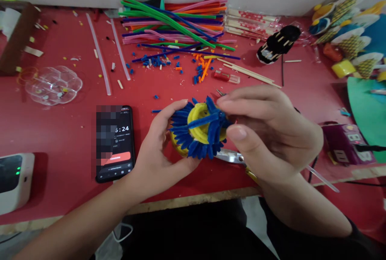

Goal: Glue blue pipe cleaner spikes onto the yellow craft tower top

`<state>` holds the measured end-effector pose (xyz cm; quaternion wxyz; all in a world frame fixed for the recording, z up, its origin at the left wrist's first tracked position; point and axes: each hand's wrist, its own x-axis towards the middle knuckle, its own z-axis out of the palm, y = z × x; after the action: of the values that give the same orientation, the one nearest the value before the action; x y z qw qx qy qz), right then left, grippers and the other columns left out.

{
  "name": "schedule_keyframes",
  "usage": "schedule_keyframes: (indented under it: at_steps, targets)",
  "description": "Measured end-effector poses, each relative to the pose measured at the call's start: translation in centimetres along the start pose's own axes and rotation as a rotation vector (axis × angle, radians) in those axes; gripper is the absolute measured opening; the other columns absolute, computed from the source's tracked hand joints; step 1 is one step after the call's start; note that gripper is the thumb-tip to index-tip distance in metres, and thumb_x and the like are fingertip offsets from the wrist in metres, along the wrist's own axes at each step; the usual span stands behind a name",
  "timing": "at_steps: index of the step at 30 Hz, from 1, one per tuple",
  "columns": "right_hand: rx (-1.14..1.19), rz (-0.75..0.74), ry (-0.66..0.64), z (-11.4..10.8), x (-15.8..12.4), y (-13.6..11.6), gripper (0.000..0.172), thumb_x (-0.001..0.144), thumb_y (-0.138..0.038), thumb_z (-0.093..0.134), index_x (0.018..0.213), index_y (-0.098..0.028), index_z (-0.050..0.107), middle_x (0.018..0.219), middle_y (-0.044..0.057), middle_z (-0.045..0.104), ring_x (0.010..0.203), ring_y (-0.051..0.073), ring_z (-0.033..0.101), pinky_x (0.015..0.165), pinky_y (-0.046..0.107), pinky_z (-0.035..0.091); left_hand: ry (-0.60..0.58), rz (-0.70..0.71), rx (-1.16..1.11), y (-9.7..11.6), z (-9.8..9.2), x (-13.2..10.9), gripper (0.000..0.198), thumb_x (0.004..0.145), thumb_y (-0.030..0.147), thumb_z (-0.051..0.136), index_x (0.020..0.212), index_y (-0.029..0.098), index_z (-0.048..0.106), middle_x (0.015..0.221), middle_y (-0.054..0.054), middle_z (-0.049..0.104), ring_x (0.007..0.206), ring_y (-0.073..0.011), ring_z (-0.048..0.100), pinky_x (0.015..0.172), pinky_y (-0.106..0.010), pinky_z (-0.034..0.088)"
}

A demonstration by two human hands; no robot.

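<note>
A blue and yellow pipe-cleaner figure [197, 125] is held above the red table, with a ring of blue petal-like loops around a coiled yellow centre and blue strips lying across it. My left hand [159, 147] wraps around its left and lower side, thumb and fingers closed on it. At its right edge my right hand [265, 131] has thumb and fingers drawn together near the end of the blue strips; whatever lies between the fingertips is largely hidden. Partly behind my right hand, pliers [230, 156] with yellow handles lie on the table.
Colourful pipe cleaners [171, 23] are piled at the back, with blue and orange clippings in front. A phone [116, 143] lies left of my hands, near a clear compartment tray [54, 85]. A black bottle [279, 43] stands back right; stuffed-looking decorations [352, 31] crowd the far right.
</note>
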<state>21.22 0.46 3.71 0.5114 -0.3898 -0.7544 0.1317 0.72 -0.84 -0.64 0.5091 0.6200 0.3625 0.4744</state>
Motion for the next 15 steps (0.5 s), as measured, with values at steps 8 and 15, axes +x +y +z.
schedule_keyframes:
  at_steps: [8, 15]
  targets:
    - [-0.182, -0.208, -0.038, 0.18, -0.02, 0.15, 0.017, 0.093, -0.031, 0.077, 0.109, -0.028, 0.072, 0.114, 0.003, 0.074, 0.107, 0.02, 0.071, 0.099, 0.038, 0.062, 0.056, 0.015, -0.122, -0.2, 0.03, 0.15, 0.075, 0.08, 0.02, 0.087, 0.146, 0.041, 0.058, 0.145, 0.001, 0.065, 0.121, -0.0225, 0.072, 0.097, -0.031, 0.065]
    - [-0.225, -0.213, -0.021, 0.23, 0.22, -0.17, 0.005, 0.095, -0.028, 0.074, 0.099, -0.03, 0.075, 0.108, 0.003, 0.076, 0.1, 0.022, 0.074, 0.091, 0.044, 0.064, 0.073, -0.006, -0.125, -0.21, 0.02, -0.09, 0.076, 0.079, 0.018, 0.088, 0.146, 0.042, 0.059, 0.149, 0.002, 0.063, 0.13, -0.0233, 0.067, 0.105, -0.03, 0.06]
